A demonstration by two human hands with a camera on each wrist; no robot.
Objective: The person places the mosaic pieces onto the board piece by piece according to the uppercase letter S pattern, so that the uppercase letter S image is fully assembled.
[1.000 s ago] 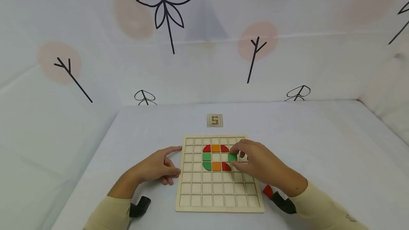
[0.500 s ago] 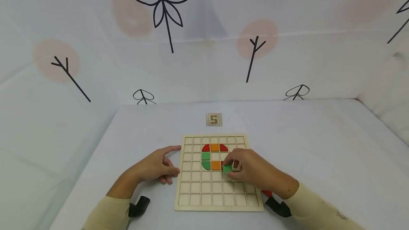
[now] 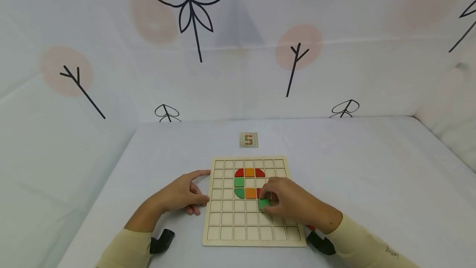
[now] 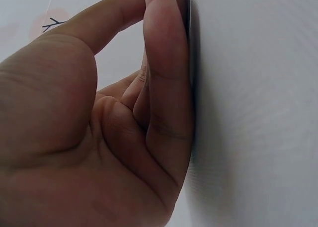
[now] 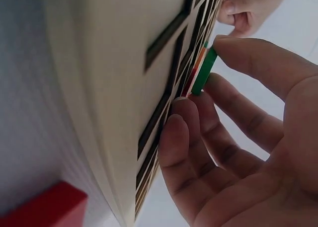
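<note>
My right hand (image 3: 284,197) pinches a green square tile (image 3: 263,204) between thumb and fingers, over the cell just below a red rounded tile on the wooden grid board (image 3: 238,233). In the right wrist view the green tile (image 5: 204,72) stands tilted on edge close to the board, the other fingertips at the grid. My left hand (image 3: 182,193) rests beside the board, index fingertip and thumb at its left edge, other fingers loosely bent. Set in the board are orange squares (image 3: 251,193), a green square (image 3: 239,182), a green rounded tile (image 3: 239,193) and red rounded tiles (image 3: 239,173).
A small pattern card (image 3: 248,139) showing an S shape lies behind the board on the white tabletop (image 3: 178,144). A red piece (image 5: 47,209) lies right of the board, partly hidden by my right forearm in the head view. Black devices sit at both wrists.
My right hand has lifted the green square tile out of its cell right of the pattern and carried it toward me, below the red rounded tile. The left hand has stayed put.
</note>
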